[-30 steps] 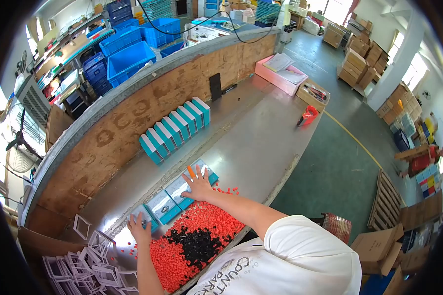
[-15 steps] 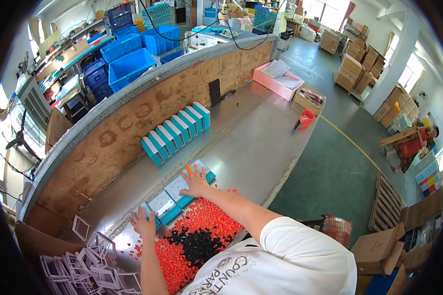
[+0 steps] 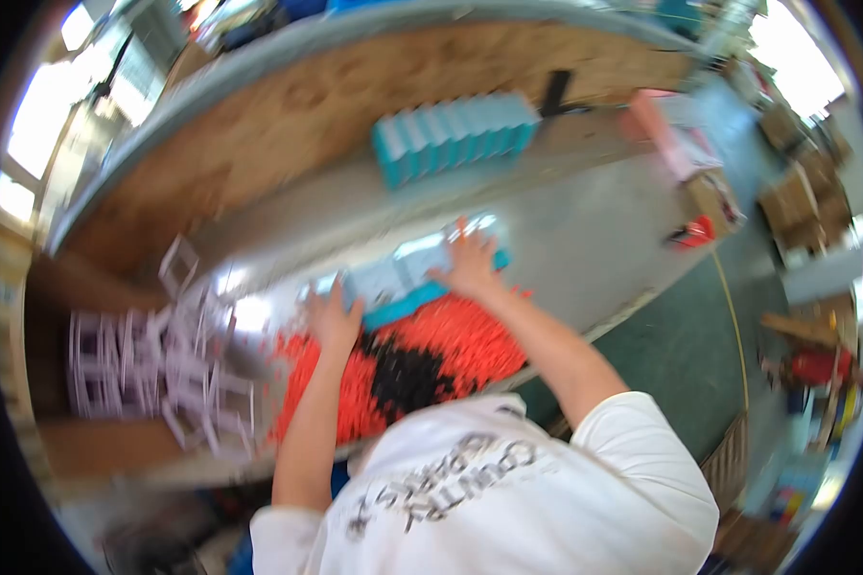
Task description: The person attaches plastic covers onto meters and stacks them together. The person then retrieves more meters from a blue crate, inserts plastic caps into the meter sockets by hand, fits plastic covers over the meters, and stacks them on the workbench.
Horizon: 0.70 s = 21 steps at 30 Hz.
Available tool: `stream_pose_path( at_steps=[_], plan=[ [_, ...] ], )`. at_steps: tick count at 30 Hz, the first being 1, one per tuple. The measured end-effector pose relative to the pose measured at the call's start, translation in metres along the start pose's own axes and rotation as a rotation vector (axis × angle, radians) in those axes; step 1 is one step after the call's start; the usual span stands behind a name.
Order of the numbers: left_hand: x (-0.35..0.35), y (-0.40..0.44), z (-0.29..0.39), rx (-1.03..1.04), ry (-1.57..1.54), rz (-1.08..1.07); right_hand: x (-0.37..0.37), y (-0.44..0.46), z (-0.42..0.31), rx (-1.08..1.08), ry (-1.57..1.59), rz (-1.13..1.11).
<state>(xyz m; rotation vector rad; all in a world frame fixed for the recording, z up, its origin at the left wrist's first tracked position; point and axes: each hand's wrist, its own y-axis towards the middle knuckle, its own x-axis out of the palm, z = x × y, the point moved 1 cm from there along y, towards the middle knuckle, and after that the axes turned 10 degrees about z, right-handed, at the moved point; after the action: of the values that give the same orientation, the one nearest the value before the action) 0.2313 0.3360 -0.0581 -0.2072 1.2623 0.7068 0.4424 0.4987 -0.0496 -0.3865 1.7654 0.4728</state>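
A row of flat teal-and-white pieces (image 3: 384, 283) lies on the metal tabletop in front of me. My left hand (image 3: 334, 316) rests at the row's left end with its fingers spread. At the right end, my right hand (image 3: 470, 261) lies over the last piece, fingers apart, with something orange at one fingertip. Neither hand is wrapped around anything. Close below the row spreads a pile of small red pieces (image 3: 470, 335), with a patch of small black pieces (image 3: 408, 379) in its middle. Motion blur hides fine detail.
Several teal-and-white blocks (image 3: 455, 139) stand in a line by the wooden back board (image 3: 288, 115). White frames (image 3: 163, 359) are heaped at the left. Toward the right end are a pink box (image 3: 676, 134), a cardboard box (image 3: 714, 196) and a red-and-black object (image 3: 692, 232).
The camera view has turned and tipped downward, so the bench appears shifted and blurred. Both hands remain at the two ends of the row, fingers still spread.
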Motion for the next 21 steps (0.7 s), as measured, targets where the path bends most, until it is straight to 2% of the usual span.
stream_pose_path(
  at_steps=[2, 4, 5, 7, 10, 14, 16, 17, 18, 20, 21],
  plan=[
    [-0.011, -0.004, 0.002, -0.054, -0.028, -0.048, 0.010, -0.002, 0.006, -0.064, 0.014, 0.074],
    [-0.018, -0.007, -0.004, -0.096, -0.061, -0.054, -0.001, -0.002, 0.003, -0.035, 0.062, 0.084],
    [-0.024, -0.015, -0.005, -0.034, -0.052, 0.010, 0.000, -0.006, 0.003, -0.055, 0.074, 0.074],
    [-0.034, -0.031, -0.001, 0.115, -0.107, 0.195, 0.000, -0.024, 0.003, -0.159, 0.327, 0.382],
    [-0.038, -0.054, 0.002, 0.237, -0.412, 0.143, -0.011, -0.061, -0.023, -0.266, 0.464, 0.358],
    [-0.036, -0.058, -0.006, 0.132, -0.370, 0.189, -0.022, -0.080, -0.048, -0.309, 0.440, 0.213],
    [-0.042, -0.047, -0.010, 0.157, -0.220, 0.242, -0.032, -0.072, -0.047, -0.297, 0.221, 0.238],
    [-0.039, -0.039, -0.014, 0.179, -0.212, 0.188, -0.029, -0.063, -0.037, -0.245, 0.141, 0.168],
    [-0.037, -0.037, -0.013, 0.176, -0.213, 0.188, -0.028, -0.053, -0.027, -0.172, 0.081, 0.190],
    [-0.044, -0.028, 0.000, 0.306, -0.060, 0.017, -0.029, -0.033, -0.007, -0.002, -0.026, 0.177],
    [-0.038, -0.027, 0.001, 0.341, -0.029, -0.076, -0.027, -0.028, 0.003, -0.006, -0.025, 0.181]
  ],
)
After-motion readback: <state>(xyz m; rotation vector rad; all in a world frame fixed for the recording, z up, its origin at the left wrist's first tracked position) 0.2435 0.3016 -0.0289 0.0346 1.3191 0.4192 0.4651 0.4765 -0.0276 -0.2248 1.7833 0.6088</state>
